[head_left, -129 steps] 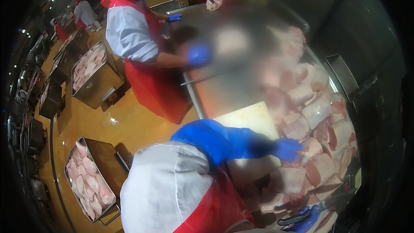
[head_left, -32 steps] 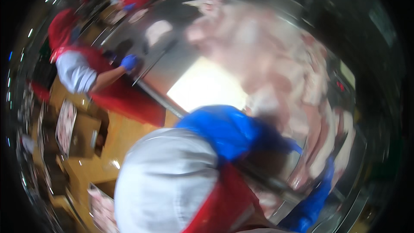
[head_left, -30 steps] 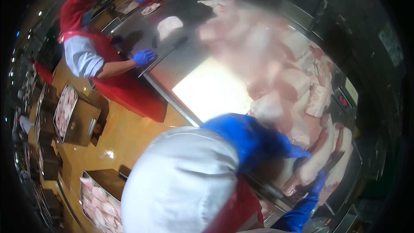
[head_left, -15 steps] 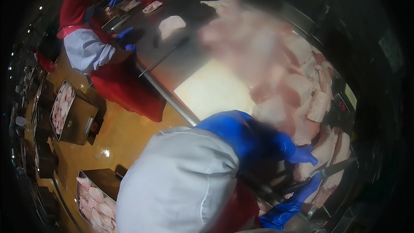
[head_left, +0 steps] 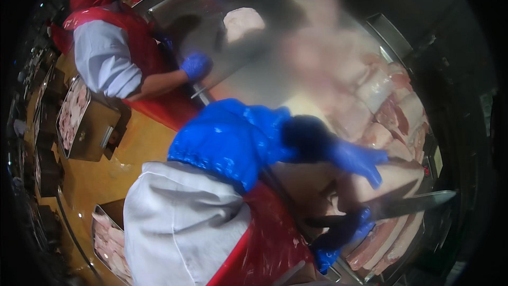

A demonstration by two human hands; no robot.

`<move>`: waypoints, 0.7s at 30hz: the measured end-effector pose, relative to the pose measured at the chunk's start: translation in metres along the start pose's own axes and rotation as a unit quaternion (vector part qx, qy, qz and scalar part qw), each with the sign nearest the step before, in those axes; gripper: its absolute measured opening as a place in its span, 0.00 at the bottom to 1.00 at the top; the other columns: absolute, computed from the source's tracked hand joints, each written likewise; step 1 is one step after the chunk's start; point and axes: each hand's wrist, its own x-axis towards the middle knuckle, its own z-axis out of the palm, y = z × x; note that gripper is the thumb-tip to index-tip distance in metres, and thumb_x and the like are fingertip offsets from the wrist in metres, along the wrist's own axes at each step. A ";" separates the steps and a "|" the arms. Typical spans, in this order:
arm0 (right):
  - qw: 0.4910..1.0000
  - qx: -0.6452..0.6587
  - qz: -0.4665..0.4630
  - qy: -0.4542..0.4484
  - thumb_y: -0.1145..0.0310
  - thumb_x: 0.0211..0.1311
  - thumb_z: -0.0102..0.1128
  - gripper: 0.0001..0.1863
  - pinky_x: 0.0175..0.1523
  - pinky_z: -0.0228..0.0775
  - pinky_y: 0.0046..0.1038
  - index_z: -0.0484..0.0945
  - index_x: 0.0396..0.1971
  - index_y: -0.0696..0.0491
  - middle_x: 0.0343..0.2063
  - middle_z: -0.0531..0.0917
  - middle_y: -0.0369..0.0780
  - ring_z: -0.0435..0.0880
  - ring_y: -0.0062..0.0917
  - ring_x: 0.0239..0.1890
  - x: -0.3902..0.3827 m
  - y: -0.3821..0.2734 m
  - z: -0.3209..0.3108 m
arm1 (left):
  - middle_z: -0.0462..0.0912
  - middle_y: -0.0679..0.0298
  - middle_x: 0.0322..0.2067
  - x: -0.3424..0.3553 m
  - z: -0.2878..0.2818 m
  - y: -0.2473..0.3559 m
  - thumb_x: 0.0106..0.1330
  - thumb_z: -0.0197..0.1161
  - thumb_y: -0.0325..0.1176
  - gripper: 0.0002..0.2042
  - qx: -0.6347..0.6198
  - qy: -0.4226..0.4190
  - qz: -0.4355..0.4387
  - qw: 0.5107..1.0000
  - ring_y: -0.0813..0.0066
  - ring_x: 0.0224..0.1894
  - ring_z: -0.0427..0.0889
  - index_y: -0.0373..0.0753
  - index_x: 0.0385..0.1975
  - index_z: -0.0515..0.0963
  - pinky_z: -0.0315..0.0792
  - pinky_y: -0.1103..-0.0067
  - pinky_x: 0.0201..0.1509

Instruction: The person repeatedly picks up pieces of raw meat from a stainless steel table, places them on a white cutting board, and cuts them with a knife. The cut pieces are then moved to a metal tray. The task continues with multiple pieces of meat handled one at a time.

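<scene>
My left hand (head_left: 359, 163), in a blue glove, reaches across a large pale slab of raw meat (head_left: 405, 175) with fingers stretched out and apart. Nearer to me, my right hand (head_left: 355, 229), gloved in blue, is closed round a large knife (head_left: 415, 205). Its broad blade points right across the slab, and its dark handle shows left of the hand. Long meat strips (head_left: 389, 241) lie below the blade. Whether the edge touches meat, I cannot tell. My left sleeve partly hides a white cutting board (head_left: 308, 107).
Heaped meat pieces (head_left: 381, 95) cover the right of the metal table (head_left: 211, 26), blurred by haze. A pale piece (head_left: 242, 24) lies farther back. At left stands a co-worker (head_left: 106, 53), one gloved hand (head_left: 196, 66) near a long thin tool. Metal bins (head_left: 87, 145) of meat stand on the floor.
The view has shifted. My left hand has moved away from the knife, farther up the slab. The knife stays in my right hand. The co-worker at left has leaned in, an arm over the table edge.
</scene>
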 end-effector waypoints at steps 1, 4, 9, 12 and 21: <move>0.999 0.038 -0.002 0.023 0.58 0.72 0.57 0.19 0.47 0.71 0.34 0.75 0.52 0.58 0.41 0.80 0.41 0.77 0.26 0.42 -0.010 0.011 0.025 | 0.69 0.52 0.59 -0.024 -0.023 0.000 0.63 0.70 0.47 0.40 0.078 -0.008 0.047 0.996 0.62 0.63 0.71 0.35 0.70 0.60 0.68 0.69 0.64; 0.961 -0.138 -0.143 -0.193 0.65 0.72 0.57 0.14 0.39 0.71 0.28 0.76 0.51 0.57 0.37 0.81 0.36 0.77 0.20 0.36 -0.034 0.071 0.052 | 0.74 0.56 0.59 -0.105 -0.061 -0.002 0.60 0.72 0.39 0.34 -0.075 0.056 -0.080 0.992 0.70 0.62 0.71 0.33 0.64 0.67 0.66 0.72 0.66; 0.931 0.060 0.260 -0.251 0.65 0.74 0.57 0.13 0.31 0.66 0.21 0.75 0.52 0.55 0.29 0.79 0.32 0.73 0.12 0.29 -0.060 0.072 0.138 | 0.77 0.56 0.57 -0.226 -0.125 -0.048 0.60 0.66 0.36 0.32 -0.211 0.129 -0.214 0.945 0.67 0.58 0.76 0.35 0.65 0.67 0.69 0.72 0.64; 0.951 -0.061 0.137 -0.270 0.64 0.75 0.54 0.15 0.32 0.67 0.22 0.74 0.54 0.56 0.30 0.79 0.33 0.73 0.14 0.28 -0.076 0.110 0.119 | 0.78 0.55 0.54 -0.282 -0.124 -0.097 0.58 0.67 0.35 0.31 -0.096 0.204 -0.310 0.924 0.66 0.56 0.77 0.34 0.63 0.69 0.71 0.72 0.62; 0.918 -0.356 0.083 -0.155 0.65 0.69 0.58 0.13 0.31 0.73 0.33 0.73 0.46 0.58 0.25 0.82 0.44 0.80 0.31 0.24 -0.055 0.086 0.074 | 0.76 0.49 0.58 -0.358 -0.123 -0.087 0.56 0.71 0.37 0.37 0.170 0.131 -0.303 0.929 0.58 0.62 0.73 0.34 0.66 0.65 0.66 0.69 0.66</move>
